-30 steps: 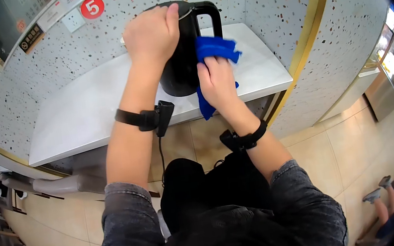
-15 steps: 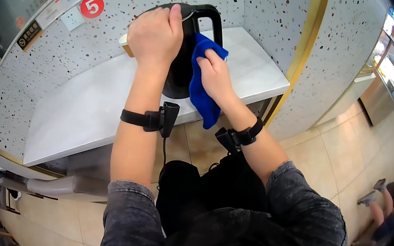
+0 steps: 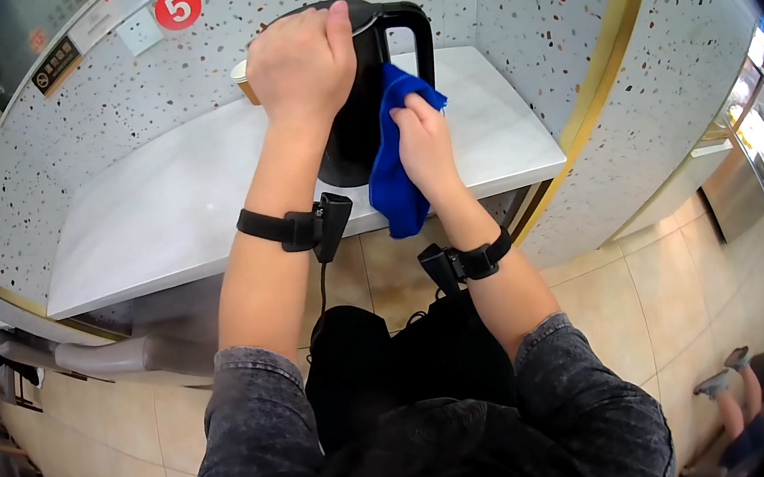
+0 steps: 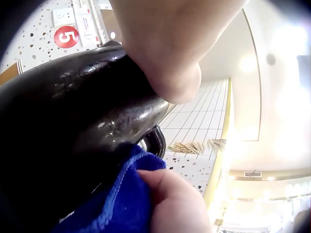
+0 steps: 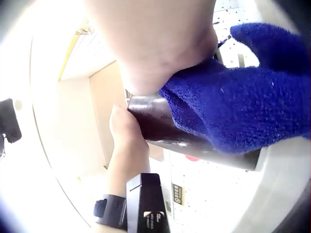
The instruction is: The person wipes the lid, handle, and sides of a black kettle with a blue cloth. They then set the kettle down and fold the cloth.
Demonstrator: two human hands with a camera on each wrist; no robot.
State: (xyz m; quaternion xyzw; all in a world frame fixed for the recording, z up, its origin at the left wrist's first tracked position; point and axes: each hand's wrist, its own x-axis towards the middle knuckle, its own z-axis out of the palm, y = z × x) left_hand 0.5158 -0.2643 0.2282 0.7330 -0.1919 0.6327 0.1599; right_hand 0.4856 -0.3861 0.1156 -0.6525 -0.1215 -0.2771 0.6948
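Note:
A tall black jug (image 3: pixel 352 150) with a loop handle (image 3: pixel 424 42) stands near the front of the white tabletop, its handle side to the right. My left hand (image 3: pixel 301 64) grips it over the top, fingers wrapped across the lid and thumb at the right. A blue cloth (image 3: pixel 396 183) is pinched in my right hand (image 3: pixel 429 149), just below the handle. The cloth lies along the jug's right side, and its lower end hangs by the table's front edge. In the left wrist view, the cloth (image 4: pixel 129 199) overlaps the jug's glossy wall (image 4: pixel 73 107).
A paper cup (image 3: pixel 244 80) is partly hidden behind my left hand. The white table (image 3: pixel 144 213) meets a speckled wall at the back and a gold-edged partition (image 3: pixel 605 51) on the right. A padded seat (image 3: pixel 131 360) sits below at the left.
The blue cloth was bunched across the jug near the handle and now hangs lengthwise down its side. My right hand shifted slightly right. My left hand keeps its grip on the lid.

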